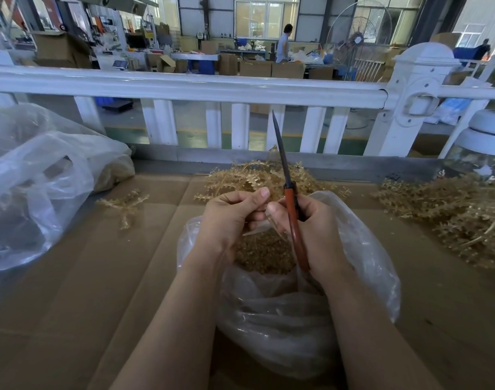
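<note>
My right hand grips red-handled scissors, their dark blades closed and pointing up and away. My left hand has its fingers curled with the thumb up, pinching something small against my right fingers; what it is stays hidden. Both hands hover over an open clear plastic bag holding small tan cut pieces. Just beyond the hands lies a heap of tan plastic sprigs.
Cardboard covers the table. A big clear bag lies at the left, a loose sprig beside it. More sprigs pile up at the right. A white railing runs behind; a jar stands far right.
</note>
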Action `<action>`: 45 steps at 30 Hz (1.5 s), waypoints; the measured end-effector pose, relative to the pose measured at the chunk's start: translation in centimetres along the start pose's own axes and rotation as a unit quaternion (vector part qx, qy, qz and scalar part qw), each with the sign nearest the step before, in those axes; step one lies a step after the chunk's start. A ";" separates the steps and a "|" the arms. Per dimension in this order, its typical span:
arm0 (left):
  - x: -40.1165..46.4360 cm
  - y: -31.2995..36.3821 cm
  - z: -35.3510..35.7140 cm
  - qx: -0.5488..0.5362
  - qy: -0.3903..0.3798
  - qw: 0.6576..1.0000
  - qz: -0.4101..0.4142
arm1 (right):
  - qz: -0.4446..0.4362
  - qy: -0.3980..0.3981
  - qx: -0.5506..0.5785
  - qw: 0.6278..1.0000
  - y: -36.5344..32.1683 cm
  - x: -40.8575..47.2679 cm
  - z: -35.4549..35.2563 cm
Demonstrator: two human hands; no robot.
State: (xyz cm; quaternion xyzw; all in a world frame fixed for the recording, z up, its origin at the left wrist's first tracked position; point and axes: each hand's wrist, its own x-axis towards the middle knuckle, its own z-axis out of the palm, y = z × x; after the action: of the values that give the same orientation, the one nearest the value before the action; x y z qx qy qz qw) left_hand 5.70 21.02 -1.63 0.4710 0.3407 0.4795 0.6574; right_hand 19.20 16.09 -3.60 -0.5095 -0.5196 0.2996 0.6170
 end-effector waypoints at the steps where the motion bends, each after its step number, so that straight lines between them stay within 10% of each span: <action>1: 0.1 -0.1 0.1 -0.004 0.003 1.000 0.015 | -0.004 -0.005 -0.006 1.000 0.0 0.0 0.0; 12: -0.1 0.2 -0.4 -0.078 -0.066 0.995 -0.020 | -0.009 0.023 -0.027 0.999 0.0 0.0 0.0; 27: -0.1 1.4 -0.4 -0.184 0.076 0.965 0.172 | -0.043 0.092 -0.062 0.993 0.1 0.2 -0.6; 45: 0.7 0.1 -0.7 -0.045 0.104 0.984 0.140 | -0.075 0.006 -0.356 0.931 0.9 -0.1 -0.4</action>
State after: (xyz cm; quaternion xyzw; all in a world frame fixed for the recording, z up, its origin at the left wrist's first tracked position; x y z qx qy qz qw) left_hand 5.22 21.90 -1.80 0.4314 0.3158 0.6282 0.5652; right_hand 19.66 16.12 -4.47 -0.6570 -0.6251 0.0445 0.4192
